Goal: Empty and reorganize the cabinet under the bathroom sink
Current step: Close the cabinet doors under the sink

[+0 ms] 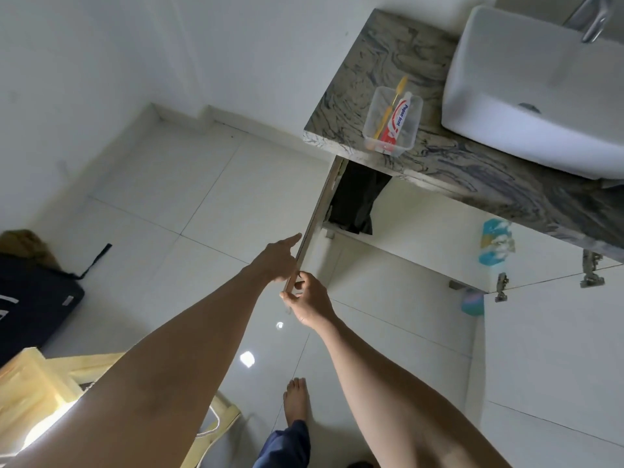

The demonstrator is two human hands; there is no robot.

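The left cabinet door (pixel 315 224) under the sink stands open and shows edge-on. My left hand (pixel 278 258) rests against its outer face with the index finger stretched along it. My right hand (pixel 309 300) grips the door's lower corner, fingers and thumb curled round the edge. Inside the cabinet (pixel 422 238) a dark cloth (pixel 358 201) hangs at the upper left. A teal packet (pixel 496 243) and a teal and purple item (pixel 472 300) lie further right. The right cabinet door (pixel 553 349) is swung open too, its hinges (pixel 501 287) showing.
On the marbled countertop (pixel 472 167) sit a white basin (pixel 540 86) and a clear tub (pixel 393 119) with a toothbrush and toothpaste. A dark bag (pixel 30 298) and a yellow cloth bag (pixel 37 390) lie on the white tiled floor at left. My bare foot (pixel 296 403) is below.
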